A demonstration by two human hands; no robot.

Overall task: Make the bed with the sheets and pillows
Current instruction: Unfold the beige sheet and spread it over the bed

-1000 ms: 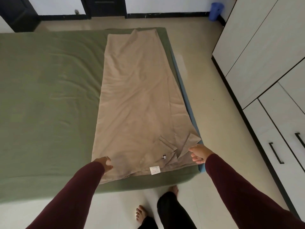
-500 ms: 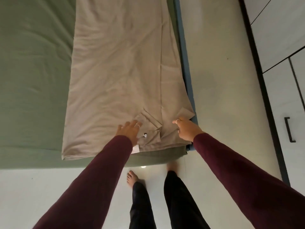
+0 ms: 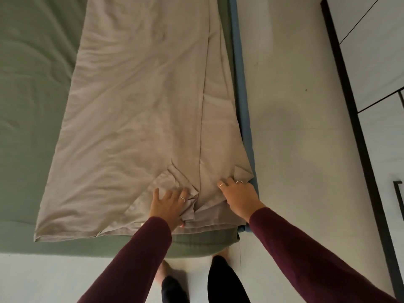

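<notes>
Both hands flat, fingers spread, L (image 3: pixel 168 204) & R (image 3: pixel 237 196) pressing beige sheet (image 3: pixel 140 101) near corner

Folded sheet (image 3: pixel 140 119) lies on the bed (image 3: pixel 32 101), along its 3 o'clock side, running 6 to 12. Bed frame edge (image 3: pixel 243 110) just beside the sheet at 3, floor (image 3: pixel 290 119) past that, wardrobe (image 3: pixel 376 62) at far 3. Left hand (image 3: pixel 168 205) rests on the sheet's near end at 6, on bunched folds. Right hand (image 3: pixel 239 196) at 3 of it, on the sheet's near corner, touching the frame edge. Feet (image 3: pixel 162 268) on the floor at 6, before the bed's near edge.
</notes>
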